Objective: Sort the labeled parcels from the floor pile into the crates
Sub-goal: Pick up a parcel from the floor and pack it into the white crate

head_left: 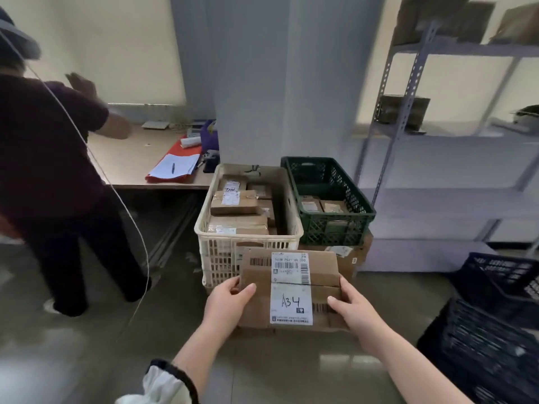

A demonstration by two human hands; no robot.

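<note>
At six o'clock of the white crate (221,259), the left hand (226,301) is gripping the nine o'clock edge of a cardboard parcel (291,301) marked A34, and the right hand (354,309) is gripping its three o'clock edge, thumbs lying on top. A green crate (335,228) is sitting at the white crate's three o'clock, just beside it.

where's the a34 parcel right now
In the head view the A34 parcel is low centre, held between the left hand and right hand, in front of the white crate, with the green crate beyond to its right.
</note>
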